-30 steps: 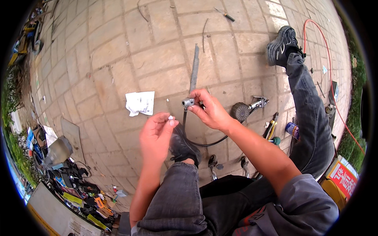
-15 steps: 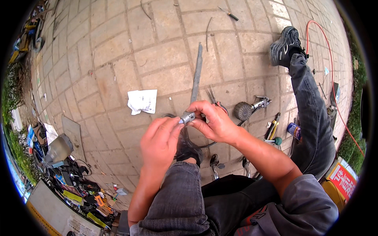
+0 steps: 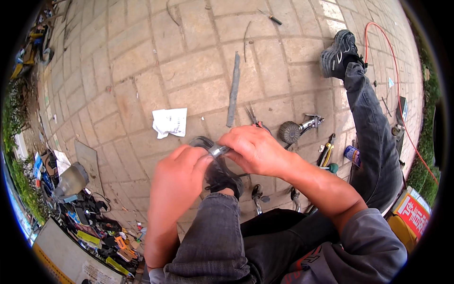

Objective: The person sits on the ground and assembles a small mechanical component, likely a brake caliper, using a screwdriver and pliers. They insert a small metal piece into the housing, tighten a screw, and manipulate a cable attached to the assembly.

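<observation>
Between my hands is a small, silvery cylindrical metal part (image 3: pixel 218 151), held above my shoe (image 3: pixel 222 173). My left hand (image 3: pixel 177 173) pinches its near-left end with thumb and bent fingers. From the other side my right hand (image 3: pixel 253 150) grips the far end, its fingers wrapped over it. Much of the part is hidden by my fingers. Just beyond the hands, a long grey strip (image 3: pixel 233 90) lies on the paving. Close to my right hand are red-handled pliers (image 3: pixel 259 123), partly covered by that hand.
Left of the strip lies a crumpled white packet (image 3: pixel 169 122). To the right are a round-headed tool with a metal body (image 3: pixel 291 131), yellow-handled pliers (image 3: pixel 326 150), a green-handled screwdriver (image 3: pixel 333 168) and a blue can (image 3: pixel 352 155). A red hose (image 3: pixel 395 59) curves past my outstretched leg. Clutter (image 3: pixel 90 217) fills the left.
My right hand has turned over the metal part and covers more of it. Both hands have shifted slightly left and nearer to me, still holding it.
</observation>
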`<state>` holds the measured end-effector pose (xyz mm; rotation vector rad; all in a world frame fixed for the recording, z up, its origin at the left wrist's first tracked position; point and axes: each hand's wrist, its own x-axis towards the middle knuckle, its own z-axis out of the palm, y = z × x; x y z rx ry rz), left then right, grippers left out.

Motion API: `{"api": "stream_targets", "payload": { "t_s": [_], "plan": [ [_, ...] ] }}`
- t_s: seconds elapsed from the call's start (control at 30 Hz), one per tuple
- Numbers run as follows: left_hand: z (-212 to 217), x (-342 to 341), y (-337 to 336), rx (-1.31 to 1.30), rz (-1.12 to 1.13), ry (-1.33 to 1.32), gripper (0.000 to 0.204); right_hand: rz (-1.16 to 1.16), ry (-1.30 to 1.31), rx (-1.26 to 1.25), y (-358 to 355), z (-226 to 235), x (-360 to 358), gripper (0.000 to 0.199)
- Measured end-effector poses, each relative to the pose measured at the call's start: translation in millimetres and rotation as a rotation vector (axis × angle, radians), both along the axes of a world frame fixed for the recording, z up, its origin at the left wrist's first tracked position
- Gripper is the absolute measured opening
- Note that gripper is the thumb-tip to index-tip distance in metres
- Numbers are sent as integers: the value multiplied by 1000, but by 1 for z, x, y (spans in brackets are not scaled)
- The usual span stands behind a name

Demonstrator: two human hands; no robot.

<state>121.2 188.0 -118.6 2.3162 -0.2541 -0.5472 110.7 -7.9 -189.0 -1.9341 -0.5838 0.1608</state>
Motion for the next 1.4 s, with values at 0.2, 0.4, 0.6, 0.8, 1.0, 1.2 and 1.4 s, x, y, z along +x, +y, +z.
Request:
{"api": "stream_targets", "payload": {
  "t_s": [0.2,0.4,0.6,0.8,1.0,1.2,1.4],
  "plan": [
    [58,0,-17,-161,75,7,9,-44,-127,-35,-19,68,2,28],
    [162,-5,-58,-285,-132,-31,9,-214,-261,-64,-70,170,-35,29],
    [247,-71,-101,-482,-270,319,15,-300,-311,74,-113,238,-122,29],
    [226,-171,-130,-556,-243,233,11,-274,-368,112,-115,244,-189,33],
    [178,-234,-109,-735,115,72,8,10,679,1375,-131,210,-240,41],
    [155,-239,-101,-276,119,-366,11,72,930,1600,-106,196,-253,48],
    [123,-205,-101,-240,114,-308,13,51,1023,1622,-100,183,-231,45]
  ]
}}
